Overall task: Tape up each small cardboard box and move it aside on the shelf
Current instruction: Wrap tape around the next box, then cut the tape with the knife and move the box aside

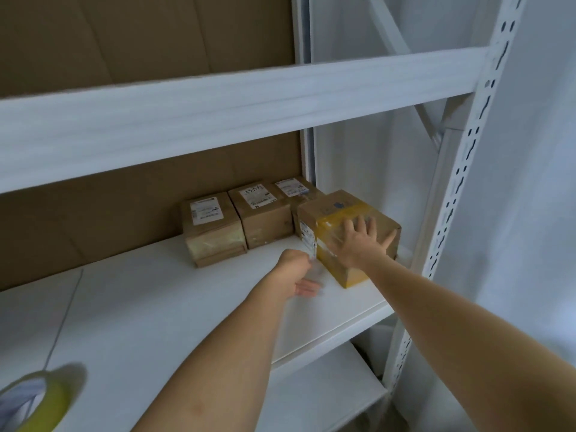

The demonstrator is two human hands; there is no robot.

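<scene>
- Yellow-green tape roll [40, 400] lies at the near left corner of the white shelf board [174, 307], well apart from both my hands.
- My left hand [297, 274] is further in, near the lower left corner of the front box; the fingers are loosely curled, the thumb side touching or just beside the box's label edge, though blur keeps me from telling whether it pinches anything.
- My right hand [361, 241] lies flat with fingers spread on the near face of the front box [346, 213], pressing on it rather than gripping it.
- That box sits at the right end of the shelf, close to the white slotted upright [461, 182], with glossy yellowish tape across its top and front.
- Behind and to the left, three more small boxes [261, 213] stand in a row against the brown cardboard backing [124, 198], each with a white label on top.
</scene>
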